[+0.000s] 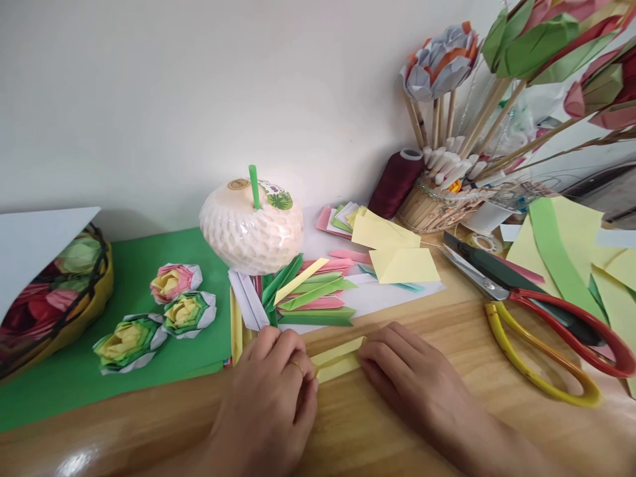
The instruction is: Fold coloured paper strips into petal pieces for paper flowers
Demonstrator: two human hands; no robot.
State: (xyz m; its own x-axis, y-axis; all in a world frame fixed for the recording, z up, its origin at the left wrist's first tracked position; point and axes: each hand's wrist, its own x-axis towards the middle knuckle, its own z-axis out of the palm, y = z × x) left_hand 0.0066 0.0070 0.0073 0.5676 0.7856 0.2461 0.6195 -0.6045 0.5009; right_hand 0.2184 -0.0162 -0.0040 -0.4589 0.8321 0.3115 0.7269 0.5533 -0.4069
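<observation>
A narrow strip of pale yellow paper, folded lengthwise, lies on the wooden table between my hands. My left hand, with a ring on one finger, is closed on the strip's left end, its fingers bent. At the right end my right hand is closed too, fingertips pressed together on the paper. Both thumbs are largely hidden. Just beyond lie several folded green and pink paper pieces and a white folded strip. Square yellow sheets rest behind them.
Scissors with red and yellow handles lie at right. A wrapped coconut with a green straw stands behind. Three paper flowers sit on green card. A basket is at left, a thread spool and flower holder at back right.
</observation>
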